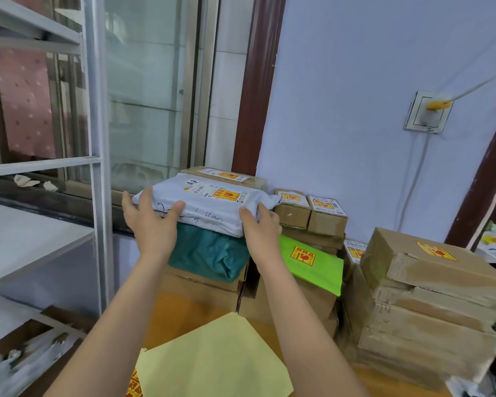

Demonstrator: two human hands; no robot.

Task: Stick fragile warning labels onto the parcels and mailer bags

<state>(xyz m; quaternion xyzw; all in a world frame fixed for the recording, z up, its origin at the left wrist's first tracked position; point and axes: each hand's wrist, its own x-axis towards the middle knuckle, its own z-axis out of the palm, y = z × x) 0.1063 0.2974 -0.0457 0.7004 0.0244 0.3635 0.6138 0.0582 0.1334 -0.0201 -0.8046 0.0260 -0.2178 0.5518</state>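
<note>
Nearest the camera, a pale yellow backing sheet (212,359) lies on the surface, with red-and-yellow fragile labels (133,383) showing at its lower left edge. Beyond it, the left hand (151,222) and right hand (261,229) each have their grip wrapped on an end of a white mailer bag (206,206), which sits on a teal mailer bag (209,253) atop stacked cartons and already carries a label. At least 6 other items show labels: a green mailer (312,263), 2 small boxes (311,212), the rear carton (226,176), a partly hidden box (354,251) and the right-hand carton stack (430,287). The teal bag shows none on its visible face, so I judge the work mostly done.
</note>
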